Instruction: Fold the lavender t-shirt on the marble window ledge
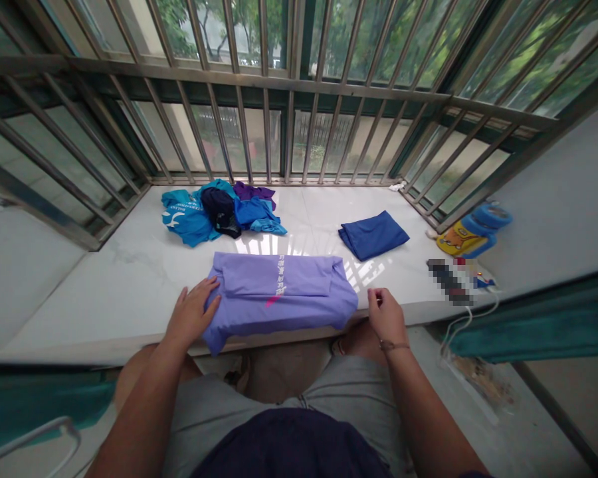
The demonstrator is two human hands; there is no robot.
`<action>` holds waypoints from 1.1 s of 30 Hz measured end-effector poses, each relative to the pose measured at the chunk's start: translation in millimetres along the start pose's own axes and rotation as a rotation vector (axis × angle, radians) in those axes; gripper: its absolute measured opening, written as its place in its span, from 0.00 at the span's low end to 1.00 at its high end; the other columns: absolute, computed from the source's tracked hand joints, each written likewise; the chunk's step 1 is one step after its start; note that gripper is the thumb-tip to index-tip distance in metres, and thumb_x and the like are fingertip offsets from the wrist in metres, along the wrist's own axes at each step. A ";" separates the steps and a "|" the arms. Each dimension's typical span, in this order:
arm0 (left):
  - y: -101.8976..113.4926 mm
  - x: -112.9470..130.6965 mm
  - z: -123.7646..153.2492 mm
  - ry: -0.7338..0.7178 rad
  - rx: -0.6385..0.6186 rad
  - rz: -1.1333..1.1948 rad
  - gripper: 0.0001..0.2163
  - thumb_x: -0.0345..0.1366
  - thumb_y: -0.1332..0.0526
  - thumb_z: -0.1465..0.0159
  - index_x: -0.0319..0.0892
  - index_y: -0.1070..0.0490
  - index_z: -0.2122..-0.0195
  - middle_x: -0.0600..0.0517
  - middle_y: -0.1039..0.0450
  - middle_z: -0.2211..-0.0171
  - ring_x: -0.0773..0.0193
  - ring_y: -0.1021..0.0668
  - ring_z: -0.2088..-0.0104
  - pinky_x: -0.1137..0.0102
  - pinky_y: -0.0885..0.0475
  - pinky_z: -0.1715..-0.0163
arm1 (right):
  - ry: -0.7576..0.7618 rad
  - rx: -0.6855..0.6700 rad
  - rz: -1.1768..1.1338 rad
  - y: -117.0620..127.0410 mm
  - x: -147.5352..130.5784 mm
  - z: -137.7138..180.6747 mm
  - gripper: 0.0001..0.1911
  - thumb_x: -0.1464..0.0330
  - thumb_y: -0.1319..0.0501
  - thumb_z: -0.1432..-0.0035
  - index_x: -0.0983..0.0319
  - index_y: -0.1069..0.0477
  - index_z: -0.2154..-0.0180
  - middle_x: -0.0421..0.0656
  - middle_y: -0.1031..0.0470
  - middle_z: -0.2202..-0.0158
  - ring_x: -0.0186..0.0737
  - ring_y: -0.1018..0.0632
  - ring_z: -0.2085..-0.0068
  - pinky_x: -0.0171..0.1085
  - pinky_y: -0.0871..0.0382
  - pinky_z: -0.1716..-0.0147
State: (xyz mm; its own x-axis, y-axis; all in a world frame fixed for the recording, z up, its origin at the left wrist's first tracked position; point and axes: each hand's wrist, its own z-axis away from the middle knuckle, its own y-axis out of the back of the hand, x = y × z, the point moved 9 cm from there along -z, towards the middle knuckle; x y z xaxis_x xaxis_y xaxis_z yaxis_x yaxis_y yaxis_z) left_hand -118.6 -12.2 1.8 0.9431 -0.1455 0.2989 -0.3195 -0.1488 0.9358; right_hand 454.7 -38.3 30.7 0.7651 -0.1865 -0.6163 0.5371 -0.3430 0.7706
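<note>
A lavender T-shirt [303,315] with white lettering and a pink mark lies partly folded on the white marble sill, its near edge hanging slightly over the front. My left hand [194,311] rests on the shirt's left end, fingers stretched out over the cloth. Just off the right end, my right hand [386,312] is held with its fingers curled, apart from the shirt. Whether anything small is inside those fingers does not show. Beyond the shirt to the right lies a folded dark blue cloth [373,236].
Crumpled turquoise, navy, blue and purple clothes [192,216] are heaped at the back left of the sill [119,279]. On the right stand a blue and yellow bottle [471,232] and a blurred dark object [448,282] near a white cable. Metal bars [266,136] close off the back.
</note>
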 end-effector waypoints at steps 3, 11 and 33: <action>-0.4 -0.3 -0.1 -0.002 0.006 0.005 0.23 0.48 0.49 0.21 0.49 0.28 0.31 0.45 0.30 0.25 0.47 0.29 0.25 0.37 0.42 0.23 | 0.042 -0.081 0.008 -8.2 -7.5 -1.2 0.21 0.50 0.45 0.27 0.59 0.24 0.59 0.51 0.17 0.59 0.50 0.19 0.60 0.44 0.28 0.55; 1.5 0.3 -0.6 0.004 0.008 0.020 0.23 0.48 0.48 0.22 0.49 0.28 0.31 0.44 0.30 0.25 0.46 0.28 0.25 0.36 0.43 0.23 | 0.120 -0.204 0.231 -51.0 -47.8 -39.3 0.10 0.60 0.35 0.28 0.60 0.21 0.57 0.51 0.17 0.55 0.48 0.18 0.56 0.40 0.31 0.56; 9.2 7.1 -0.3 0.027 0.030 0.039 0.23 0.47 0.47 0.22 0.47 0.25 0.33 0.43 0.28 0.26 0.44 0.26 0.27 0.37 0.41 0.23 | 0.013 -0.100 0.142 -42.3 -43.2 -77.6 0.14 0.60 0.42 0.24 0.61 0.22 0.52 0.50 0.15 0.56 0.47 0.17 0.56 0.39 0.31 0.57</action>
State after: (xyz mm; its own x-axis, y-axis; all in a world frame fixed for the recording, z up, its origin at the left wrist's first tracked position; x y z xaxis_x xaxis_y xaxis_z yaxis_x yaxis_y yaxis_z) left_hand -114.8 -14.3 12.6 0.9317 -0.1254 0.3408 -0.3588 -0.1730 0.9173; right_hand 426.5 55.7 37.2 0.8399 -0.2147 -0.4984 0.4556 -0.2201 0.8625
